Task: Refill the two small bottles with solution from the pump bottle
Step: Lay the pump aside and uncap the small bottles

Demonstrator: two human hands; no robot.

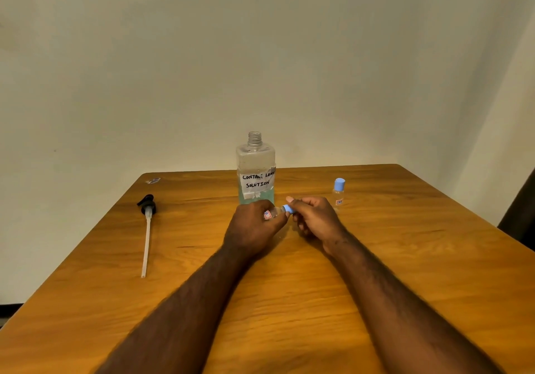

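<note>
1. Left grip [254, 226]: yours, just above the counter [376, 257] at its middle. The fingers are curled round the body of the first small bottle [270, 213].
2. First small bottle: clear, with a red-and-white label. It is held tipped onto its side, neck pointing toward your right, just in front of the pump bottle [256, 170].
3. Right grip [315, 217]: thumb and fingertips pinched closed on the blue cap [287, 208], which sits on the neck of the first small bottle. The two grips almost meet.
4. Pump bottle: tall, clear, upright at mid-counter, toward the far edge. The threaded neck is open. A taped paper label is handwritten "CONTACT LENS SOLUTION". Pale green liquid shows in the lower part.
5. Pump head [147, 228]: black, with a long white dip tube, lying flat well to the left, tube end toward you.
6. Second small bottle [338, 192]: upright, blue cap on, right of the pump bottle and just beyond your right grip, untouched.
7. Small scrap [153, 181]: lies at the far left corner; too small to identify.
</note>
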